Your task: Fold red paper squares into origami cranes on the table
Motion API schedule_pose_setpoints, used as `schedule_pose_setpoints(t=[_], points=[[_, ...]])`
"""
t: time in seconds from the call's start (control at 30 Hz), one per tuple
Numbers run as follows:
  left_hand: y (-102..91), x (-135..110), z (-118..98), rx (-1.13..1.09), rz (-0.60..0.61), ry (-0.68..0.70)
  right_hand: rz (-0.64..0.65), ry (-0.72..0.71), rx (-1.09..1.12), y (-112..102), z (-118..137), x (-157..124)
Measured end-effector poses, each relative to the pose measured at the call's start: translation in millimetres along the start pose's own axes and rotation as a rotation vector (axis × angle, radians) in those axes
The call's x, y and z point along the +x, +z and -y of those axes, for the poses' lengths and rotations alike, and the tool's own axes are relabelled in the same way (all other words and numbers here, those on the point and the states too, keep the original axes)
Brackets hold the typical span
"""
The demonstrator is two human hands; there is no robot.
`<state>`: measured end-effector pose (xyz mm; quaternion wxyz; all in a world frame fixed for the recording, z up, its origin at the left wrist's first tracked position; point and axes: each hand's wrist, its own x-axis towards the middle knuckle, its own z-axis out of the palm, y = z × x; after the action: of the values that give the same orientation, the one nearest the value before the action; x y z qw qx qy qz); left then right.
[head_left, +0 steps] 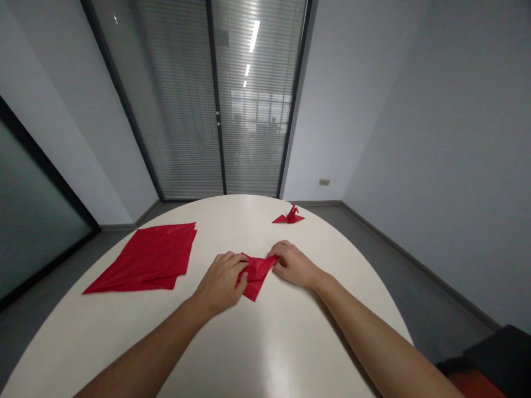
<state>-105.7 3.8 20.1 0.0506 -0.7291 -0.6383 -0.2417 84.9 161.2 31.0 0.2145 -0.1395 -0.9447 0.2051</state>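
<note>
A small folded sheet of red paper (258, 272) lies on the white table between my hands, one corner pointing toward me. My left hand (224, 279) rests over its left side, fingers curled on the paper and hiding that edge. At the right corner, my right hand (292, 264) pinches the paper between thumb and fingers. Farther back stands a folded red paper crane (291, 215) with its wings spread. To the left is a stack of larger red paper sheets (153, 257), their edges not quite aligned.
The round white table (265, 342) has a curved far edge. Behind it are glass panels with blinds (257, 143) in dark frames. Grey walls stand on both sides. A dark chair-like object with a reddish part (498, 359) is at the lower right.
</note>
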Motion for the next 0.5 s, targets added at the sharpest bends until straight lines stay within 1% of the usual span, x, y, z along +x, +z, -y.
schedule_pose_setpoints(t=[0.13, 0.3, 0.5], points=[[0.7, 0.4, -0.9, 0.0, 0.006, 0.018, 0.025, 0.015, 0.066, -4.7, -0.5, -3.2], [3.2, 0.4, -0.1, -0.044, 0.034, 0.032, 0.098, 0.101, 0.213, -7.5, 2.8, -6.6], [3.3, -0.6, 0.6, -0.02, 0.055, 0.041, 0.085, 0.169, 0.298, -3.8, -1.3, -4.7]])
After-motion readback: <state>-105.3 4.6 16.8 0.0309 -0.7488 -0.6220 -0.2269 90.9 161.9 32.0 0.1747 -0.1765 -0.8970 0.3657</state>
